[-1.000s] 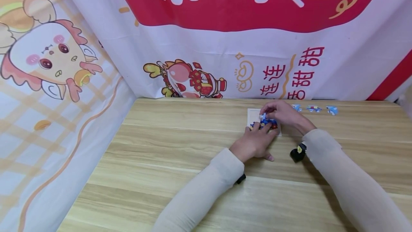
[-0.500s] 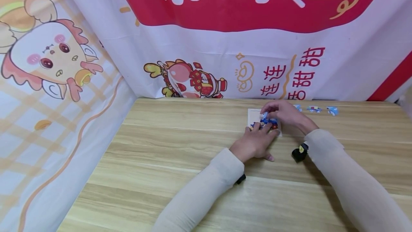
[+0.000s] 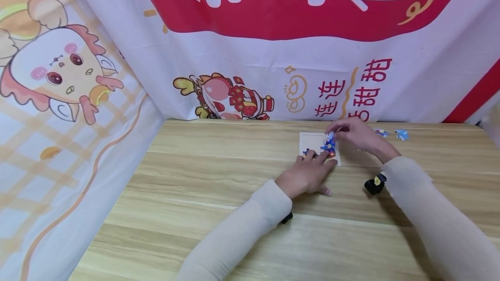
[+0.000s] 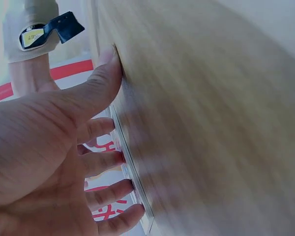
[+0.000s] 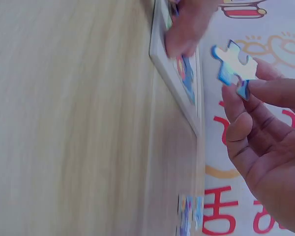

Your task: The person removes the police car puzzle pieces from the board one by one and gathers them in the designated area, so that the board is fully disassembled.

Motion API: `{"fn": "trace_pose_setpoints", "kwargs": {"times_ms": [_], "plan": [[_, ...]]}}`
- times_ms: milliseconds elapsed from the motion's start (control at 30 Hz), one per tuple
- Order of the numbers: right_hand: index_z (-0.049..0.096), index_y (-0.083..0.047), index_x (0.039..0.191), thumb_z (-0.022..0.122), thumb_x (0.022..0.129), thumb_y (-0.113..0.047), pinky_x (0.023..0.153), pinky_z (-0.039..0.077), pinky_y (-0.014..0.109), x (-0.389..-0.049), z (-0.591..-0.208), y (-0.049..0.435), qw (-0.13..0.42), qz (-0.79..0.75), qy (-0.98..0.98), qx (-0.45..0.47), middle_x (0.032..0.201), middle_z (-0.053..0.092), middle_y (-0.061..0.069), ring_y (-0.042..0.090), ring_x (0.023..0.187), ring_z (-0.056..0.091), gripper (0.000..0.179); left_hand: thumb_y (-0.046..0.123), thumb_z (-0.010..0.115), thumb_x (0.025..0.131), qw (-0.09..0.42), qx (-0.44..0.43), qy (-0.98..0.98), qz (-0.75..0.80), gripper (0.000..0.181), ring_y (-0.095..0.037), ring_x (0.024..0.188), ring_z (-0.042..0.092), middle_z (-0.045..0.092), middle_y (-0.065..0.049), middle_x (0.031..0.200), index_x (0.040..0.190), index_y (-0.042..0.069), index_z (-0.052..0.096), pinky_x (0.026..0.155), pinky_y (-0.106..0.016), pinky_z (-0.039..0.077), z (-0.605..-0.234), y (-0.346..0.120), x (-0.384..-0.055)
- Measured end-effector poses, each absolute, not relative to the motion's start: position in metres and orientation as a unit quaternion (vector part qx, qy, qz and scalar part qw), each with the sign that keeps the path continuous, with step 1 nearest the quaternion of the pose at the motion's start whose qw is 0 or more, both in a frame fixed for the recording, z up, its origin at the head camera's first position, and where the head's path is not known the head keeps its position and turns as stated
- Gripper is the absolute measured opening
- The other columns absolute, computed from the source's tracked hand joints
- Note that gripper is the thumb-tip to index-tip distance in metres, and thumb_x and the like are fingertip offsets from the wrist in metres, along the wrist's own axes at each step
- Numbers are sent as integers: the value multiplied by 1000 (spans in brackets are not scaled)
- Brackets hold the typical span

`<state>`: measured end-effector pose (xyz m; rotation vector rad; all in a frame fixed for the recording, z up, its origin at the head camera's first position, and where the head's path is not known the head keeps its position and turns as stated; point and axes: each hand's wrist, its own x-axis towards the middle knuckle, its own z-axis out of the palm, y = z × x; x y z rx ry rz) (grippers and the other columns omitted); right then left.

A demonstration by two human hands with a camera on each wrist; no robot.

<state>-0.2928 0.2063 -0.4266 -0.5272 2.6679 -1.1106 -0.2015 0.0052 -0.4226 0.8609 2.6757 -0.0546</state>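
1. Head view: a pale square tray [image 3: 311, 140] lies flat near the far edge of the wood-grain table [image 3: 203, 172], in front of a printed cloth [image 3: 242, 53].

2. Left hand [image 3: 306, 174]: fingers spread, grasping nothing. Fingertips rest at the near side of the tray, partly covering its contents. In the left wrist view, the four fingertips meet the tray's edge while the thumb extends apart from them.

3. Right hand [image 3: 360, 138]: pinching a blue-and-white puzzle piece [image 5: 234, 65] between thumb and fingers. The right wrist view shows this piece tilted, raised off the table and apart from the tray.

4. Tray contents: dark blue and coloured pieces [image 3: 329, 146] sit along the right side and near edge; the far left area shows bare base. Whether they are fully interlocked cannot be told, as fingers obstruct the view.

5. Loose stock: a light blue piece [image 3: 401, 134] and a multicoloured piece [image 3: 382, 133] lie on the table to the right of the tray, the latter just beyond the right hand.

6. Apparel: beige sleeves [image 3: 250, 224]; a black wrist device [image 3: 374, 185] hangs below the right cuff.
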Motion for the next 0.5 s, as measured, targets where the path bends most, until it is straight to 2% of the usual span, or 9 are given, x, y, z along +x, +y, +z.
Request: {"fn": "trace_pose_setpoints", "kwargs": {"times_ms": [233,500], "plan": [[72,-5,127,57,105,-7,80,55,37,-289,-425,229,111,-383,903,-161,124,67,18,27,100,63,27,61,68,93,174,304,937,-7,86,-25,160,24,20,3,176,165,34,31,126,-44,33,-423,1,-198],[70,-4,130,60,104,-9,81,53,33,-282,-422,256,109,-374,911,-134,121,66,17,24,102,59,28,60,66,95,179,304,936,0,83,-24,161,23,21,0,176,165,32,32,127,-41,33,-422,1,-197]]}}
